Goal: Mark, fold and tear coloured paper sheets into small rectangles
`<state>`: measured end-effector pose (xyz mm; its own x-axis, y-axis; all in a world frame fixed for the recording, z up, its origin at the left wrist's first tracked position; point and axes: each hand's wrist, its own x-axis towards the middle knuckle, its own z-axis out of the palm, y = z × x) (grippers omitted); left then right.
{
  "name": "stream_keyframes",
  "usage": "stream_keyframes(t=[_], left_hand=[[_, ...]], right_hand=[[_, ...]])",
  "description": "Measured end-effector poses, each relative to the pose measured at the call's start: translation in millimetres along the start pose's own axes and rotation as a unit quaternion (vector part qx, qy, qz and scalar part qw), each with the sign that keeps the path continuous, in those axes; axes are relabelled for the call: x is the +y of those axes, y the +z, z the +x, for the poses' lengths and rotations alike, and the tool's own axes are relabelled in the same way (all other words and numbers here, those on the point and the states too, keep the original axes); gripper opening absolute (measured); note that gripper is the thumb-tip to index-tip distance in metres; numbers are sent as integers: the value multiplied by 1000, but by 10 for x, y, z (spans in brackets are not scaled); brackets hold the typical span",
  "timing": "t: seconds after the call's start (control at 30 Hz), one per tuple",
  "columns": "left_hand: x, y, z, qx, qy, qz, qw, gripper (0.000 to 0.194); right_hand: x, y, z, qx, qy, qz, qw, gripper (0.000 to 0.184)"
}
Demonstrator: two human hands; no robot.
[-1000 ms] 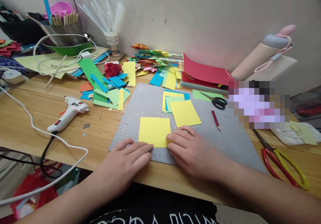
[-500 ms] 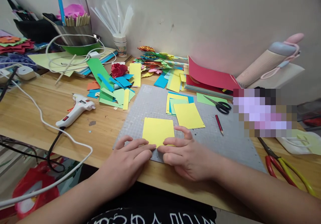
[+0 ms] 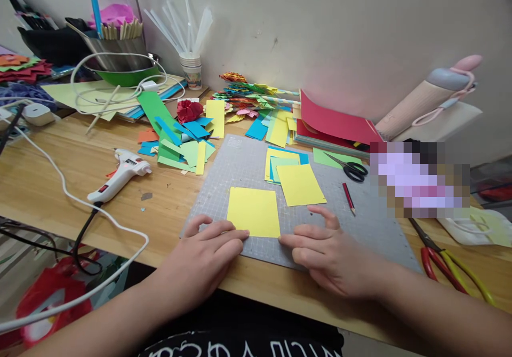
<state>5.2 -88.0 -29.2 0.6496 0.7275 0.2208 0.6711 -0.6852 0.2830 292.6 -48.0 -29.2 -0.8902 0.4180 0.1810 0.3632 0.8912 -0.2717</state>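
I'd just press evenly along the yellow sheet (image 3: 254, 210), lower centre of frame, left hand (image 3: 210, 250) open on its corner, right hand (image 3: 334, 255) loosely half-open.

From my remote seat I have both bare forearms (image 3: 120, 311) angling inward, the bare left hand (image 3: 210, 255) palm-down with fingers (image 3: 230, 235) stretched rightward, the bare right hand (image 3: 330, 255) well apart, pointing leftward, one finger splayed forward.
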Motion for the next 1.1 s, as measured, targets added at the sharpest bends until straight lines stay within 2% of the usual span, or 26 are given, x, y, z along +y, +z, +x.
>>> stream_keyframes(t=[0.13, 0.3, 0.5, 0.67, 0.87, 1.1], left_hand=[[-40, -10, 56, -34, 26, 19, 999, 14], [-98, -81, 184, -99, 126, 51, 986, 15], [-117, -193, 280, -137, 167, 85, 973, 11], [-178, -237, 221, -125, 167, 85, 974, 9], [-283, -275, 51, -113, 151, 80, 979, 19], [-338, -290, -141, -72, 95, 71, 990, 27]], right_hand=[[-26, 35, -44, 21, 22, 16, 999, 21], [-55, 123, -26, 59, 32, 26, 997, 19], [-68, 141, -43, 67, 45, 35, 996, 19], [-75, 128, -36, 66, 48, 37, 996, 19], [-67, 141, -35, 79, 46, 42, 995, 19], [-76, 139, -35, 76, 52, 45, 995, 22]])
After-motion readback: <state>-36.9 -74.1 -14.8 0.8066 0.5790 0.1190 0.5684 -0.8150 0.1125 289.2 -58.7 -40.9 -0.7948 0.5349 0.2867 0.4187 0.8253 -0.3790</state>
